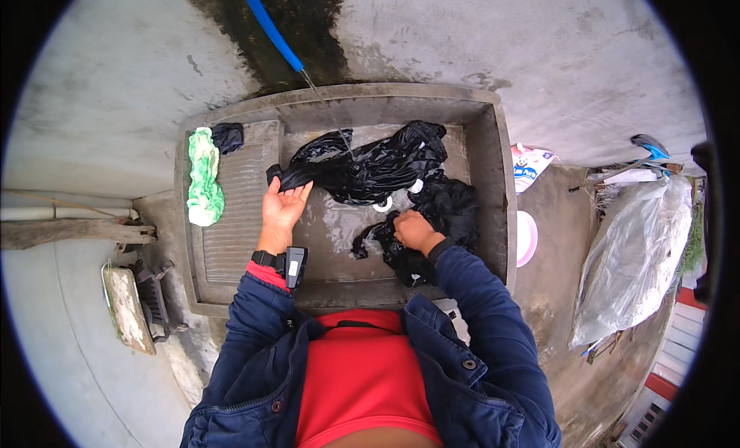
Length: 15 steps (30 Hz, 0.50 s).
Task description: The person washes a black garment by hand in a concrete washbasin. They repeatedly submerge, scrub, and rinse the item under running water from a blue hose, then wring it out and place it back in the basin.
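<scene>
Wet black cloth (381, 164) lies in the basin of a concrete laundry sink (488, 159). My left hand (284, 205), palm up, holds one end of it beside the ribbed washboard (243, 216). From a blue hose (272, 29) above, water runs onto this cloth. My right hand (415, 231) is closed on a second heap of black cloth (451, 208) at the basin's right; part of its grip is hidden. A white ring (383, 204) shows on the basin floor between the hands.
A green and white cloth (204, 179) and a small dark cloth (228, 137) lie at the sink's left edge. On the right are a printed plastic bag (529, 167), a pink basin (525, 238), a broom (650, 150) and a heap under clear plastic sheeting (636, 263).
</scene>
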Each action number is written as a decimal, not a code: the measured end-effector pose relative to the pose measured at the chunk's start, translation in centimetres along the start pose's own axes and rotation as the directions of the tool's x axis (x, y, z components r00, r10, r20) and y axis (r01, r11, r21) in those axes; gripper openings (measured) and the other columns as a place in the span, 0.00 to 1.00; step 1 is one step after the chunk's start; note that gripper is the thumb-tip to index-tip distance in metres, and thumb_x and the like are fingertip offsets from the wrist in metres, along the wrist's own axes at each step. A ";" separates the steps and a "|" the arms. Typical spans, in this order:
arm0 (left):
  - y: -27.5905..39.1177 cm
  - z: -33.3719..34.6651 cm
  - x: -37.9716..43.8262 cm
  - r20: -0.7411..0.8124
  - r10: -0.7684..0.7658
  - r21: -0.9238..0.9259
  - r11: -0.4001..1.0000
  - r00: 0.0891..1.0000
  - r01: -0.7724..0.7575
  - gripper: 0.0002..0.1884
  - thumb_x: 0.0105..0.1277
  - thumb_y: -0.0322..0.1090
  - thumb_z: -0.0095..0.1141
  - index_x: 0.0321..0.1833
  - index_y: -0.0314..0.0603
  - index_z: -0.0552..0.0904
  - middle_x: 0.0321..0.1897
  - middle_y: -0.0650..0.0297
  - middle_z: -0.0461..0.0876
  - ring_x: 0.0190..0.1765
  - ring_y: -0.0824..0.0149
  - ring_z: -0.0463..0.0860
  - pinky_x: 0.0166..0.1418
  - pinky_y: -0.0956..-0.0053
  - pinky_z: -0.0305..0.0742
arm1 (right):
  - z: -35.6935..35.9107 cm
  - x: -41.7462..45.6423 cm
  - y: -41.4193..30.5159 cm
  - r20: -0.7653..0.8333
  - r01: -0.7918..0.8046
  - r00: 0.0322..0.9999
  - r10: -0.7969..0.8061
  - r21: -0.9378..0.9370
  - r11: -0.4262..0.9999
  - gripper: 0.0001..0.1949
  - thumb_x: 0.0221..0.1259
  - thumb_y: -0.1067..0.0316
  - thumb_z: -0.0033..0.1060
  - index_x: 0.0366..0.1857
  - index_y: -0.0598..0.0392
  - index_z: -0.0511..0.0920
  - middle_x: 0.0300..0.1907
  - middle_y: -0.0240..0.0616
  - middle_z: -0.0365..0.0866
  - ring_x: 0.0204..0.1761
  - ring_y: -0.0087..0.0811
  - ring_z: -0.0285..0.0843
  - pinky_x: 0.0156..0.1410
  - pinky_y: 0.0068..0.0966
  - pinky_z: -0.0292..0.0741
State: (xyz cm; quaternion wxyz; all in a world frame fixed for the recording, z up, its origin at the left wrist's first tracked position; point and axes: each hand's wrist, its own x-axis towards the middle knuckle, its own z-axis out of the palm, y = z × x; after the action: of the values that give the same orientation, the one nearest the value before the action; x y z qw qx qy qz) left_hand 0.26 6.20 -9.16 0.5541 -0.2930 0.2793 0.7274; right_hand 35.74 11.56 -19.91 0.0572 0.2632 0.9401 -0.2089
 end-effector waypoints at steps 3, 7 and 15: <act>-0.3 1.0 -0.4 0.041 -0.047 -0.077 0.996 0.998 0.050 0.25 0.81 0.44 0.39 0.64 0.24 0.71 0.66 0.42 0.75 0.71 0.43 0.71 0.77 0.42 0.63 | -4.9 -2.5 0.6 0.006 -0.041 0.999 0.042 0.356 0.933 0.10 0.53 0.62 0.60 0.25 0.59 0.76 0.35 0.51 0.83 0.42 0.54 0.81 0.52 0.46 0.76; 0.4 1.9 0.4 0.075 -0.064 -0.190 0.979 0.995 0.077 0.26 0.81 0.43 0.38 0.65 0.19 0.68 0.67 0.37 0.71 0.71 0.38 0.69 0.77 0.43 0.63 | -12.3 -6.4 -0.3 0.461 -0.351 0.846 0.267 0.104 0.931 0.21 0.57 0.57 0.58 0.55 0.51 0.75 0.46 0.54 0.86 0.51 0.54 0.84 0.55 0.45 0.78; 4.0 4.7 -0.3 0.149 -0.083 -0.334 0.934 0.985 0.129 0.24 0.81 0.41 0.37 0.61 0.19 0.71 0.64 0.39 0.74 0.69 0.42 0.72 0.77 0.45 0.66 | -5.9 0.0 -3.1 -0.053 -0.259 0.966 0.253 -0.179 0.949 0.13 0.56 0.62 0.62 0.44 0.53 0.80 0.46 0.45 0.76 0.54 0.46 0.74 0.57 0.41 0.76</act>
State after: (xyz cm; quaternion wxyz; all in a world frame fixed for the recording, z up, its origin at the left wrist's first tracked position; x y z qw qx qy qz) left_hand -4.11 8.58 -5.45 0.5504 -0.3505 0.0951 0.7518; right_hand 34.11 11.64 -13.43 0.0943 0.3795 0.9141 -0.1077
